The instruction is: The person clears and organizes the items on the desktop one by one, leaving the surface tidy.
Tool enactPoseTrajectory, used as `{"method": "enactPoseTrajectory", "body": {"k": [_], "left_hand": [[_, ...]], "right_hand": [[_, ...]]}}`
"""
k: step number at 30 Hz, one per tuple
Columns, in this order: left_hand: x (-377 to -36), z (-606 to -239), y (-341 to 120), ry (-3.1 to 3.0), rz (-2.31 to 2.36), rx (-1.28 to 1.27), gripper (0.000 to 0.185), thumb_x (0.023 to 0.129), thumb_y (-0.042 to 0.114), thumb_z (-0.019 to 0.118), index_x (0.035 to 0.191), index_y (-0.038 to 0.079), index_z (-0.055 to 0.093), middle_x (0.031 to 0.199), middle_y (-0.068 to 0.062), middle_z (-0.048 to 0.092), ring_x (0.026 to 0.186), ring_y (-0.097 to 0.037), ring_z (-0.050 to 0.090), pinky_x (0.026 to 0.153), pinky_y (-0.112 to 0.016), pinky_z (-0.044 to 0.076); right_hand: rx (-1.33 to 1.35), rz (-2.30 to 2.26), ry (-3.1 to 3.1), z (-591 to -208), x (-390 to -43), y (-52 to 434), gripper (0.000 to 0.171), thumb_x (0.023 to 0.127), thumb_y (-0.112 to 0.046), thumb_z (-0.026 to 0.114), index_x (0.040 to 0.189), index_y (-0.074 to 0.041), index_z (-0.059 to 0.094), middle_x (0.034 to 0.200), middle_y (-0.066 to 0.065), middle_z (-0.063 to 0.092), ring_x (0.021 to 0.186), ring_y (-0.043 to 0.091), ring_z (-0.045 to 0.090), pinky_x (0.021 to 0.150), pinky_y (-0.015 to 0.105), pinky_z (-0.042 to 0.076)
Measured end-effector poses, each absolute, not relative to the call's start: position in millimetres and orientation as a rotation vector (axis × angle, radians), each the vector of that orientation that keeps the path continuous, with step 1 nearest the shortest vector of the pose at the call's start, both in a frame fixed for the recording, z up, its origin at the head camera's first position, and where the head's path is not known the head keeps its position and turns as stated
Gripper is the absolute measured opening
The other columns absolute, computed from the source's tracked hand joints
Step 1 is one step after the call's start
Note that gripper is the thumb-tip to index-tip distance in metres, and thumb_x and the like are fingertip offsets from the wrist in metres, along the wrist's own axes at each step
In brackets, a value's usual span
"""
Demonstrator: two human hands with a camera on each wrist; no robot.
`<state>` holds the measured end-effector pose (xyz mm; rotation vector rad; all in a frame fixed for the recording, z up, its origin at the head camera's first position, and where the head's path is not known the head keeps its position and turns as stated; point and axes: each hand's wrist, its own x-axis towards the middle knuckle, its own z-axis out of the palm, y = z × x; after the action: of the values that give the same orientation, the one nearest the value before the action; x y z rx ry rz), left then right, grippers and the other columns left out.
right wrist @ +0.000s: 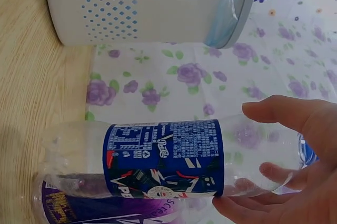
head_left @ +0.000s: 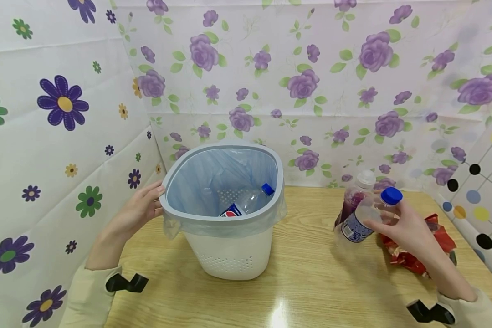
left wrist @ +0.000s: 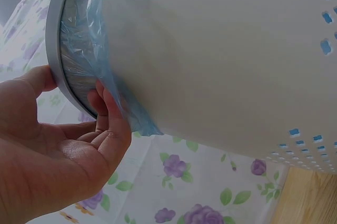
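A white trash bin with a grey rim and a translucent blue liner stands on the table. At its left side my left hand grips the rim; the left wrist view has the thumb against the rim and curled fingers beneath it, by the liner. A clear plastic bottle with a blue cap lies inside the bin. To the right, my right hand holds another clear, blue-capped plastic bottle, tilted, thumb and fingers around its upper part. Its blue label carries white print.
Right behind the held bottle stands a white-capped bottle with a purple label. A crumpled red wrapper lies on the wooden table beneath my right hand. Flowered cloth hangs behind and at the left.
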<state>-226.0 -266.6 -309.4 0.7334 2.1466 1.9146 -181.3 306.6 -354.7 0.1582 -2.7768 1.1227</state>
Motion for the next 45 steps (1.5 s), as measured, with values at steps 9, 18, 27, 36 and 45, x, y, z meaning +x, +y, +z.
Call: {"method": "enactPoseTrajectory", "body": {"k": [9, 18, 27, 36, 45], "left_hand": [[-225, -308, -265, 2.152, 1.915, 0.728, 0.050, 0.106, 0.020, 0.032, 0.148, -0.006, 0.027, 0.122, 0.004, 0.060, 0.105, -0.009, 0.064, 0.088, -0.022, 0.054], [-224, -307, -265, 2.168, 1.900, 0.699, 0.051, 0.106, 0.022, 0.032, 0.149, -0.006, 0.025, 0.121, 0.004, 0.060, 0.104, -0.008, 0.064, 0.087, -0.022, 0.053], [-225, -307, -265, 2.146, 1.913, 0.726, 0.047, 0.106, 0.021, 0.032, 0.147, -0.002, 0.032, 0.119, 0.003, 0.061, 0.103, -0.008, 0.064, 0.087, -0.022, 0.054], [-225, -308, -265, 2.161, 1.897, 0.709, 0.052, 0.107, 0.022, 0.032, 0.148, -0.008, 0.024, 0.120, 0.003, 0.059, 0.104, -0.007, 0.064, 0.088, -0.021, 0.053], [-225, -308, -265, 2.165, 1.899, 0.713, 0.052, 0.106, 0.022, 0.032, 0.148, -0.008, 0.025, 0.120, 0.003, 0.060, 0.104, -0.008, 0.064, 0.088, -0.022, 0.053]], "right_hand": [[0.211, 1.198, -2.663, -354, -180, 304, 0.080, 0.087, -0.030, 0.073, 0.149, -0.010, 0.027, 0.136, 0.033, 0.048, 0.115, 0.056, 0.052, 0.075, 0.035, 0.059], [0.260, 1.212, -2.555, -351, -180, 299, 0.077, 0.085, -0.023, 0.076, 0.148, -0.013, 0.033, 0.136, 0.026, 0.050, 0.104, -0.008, 0.053, 0.075, 0.003, 0.046], [0.292, 1.239, -2.499, -350, -181, 295, 0.077, 0.084, -0.018, 0.077, 0.147, -0.012, 0.034, 0.134, 0.027, 0.050, 0.104, -0.014, 0.049, 0.077, 0.002, 0.046], [0.295, 1.259, -2.471, -350, -181, 290, 0.075, 0.084, -0.017, 0.076, 0.147, -0.016, 0.035, 0.133, 0.028, 0.050, 0.100, -0.015, 0.051, 0.076, 0.005, 0.048], [0.318, 1.241, -2.391, -350, -182, 284, 0.074, 0.081, -0.010, 0.077, 0.145, -0.016, 0.039, 0.135, 0.022, 0.050, 0.101, -0.017, 0.052, 0.079, 0.002, 0.046]]}}
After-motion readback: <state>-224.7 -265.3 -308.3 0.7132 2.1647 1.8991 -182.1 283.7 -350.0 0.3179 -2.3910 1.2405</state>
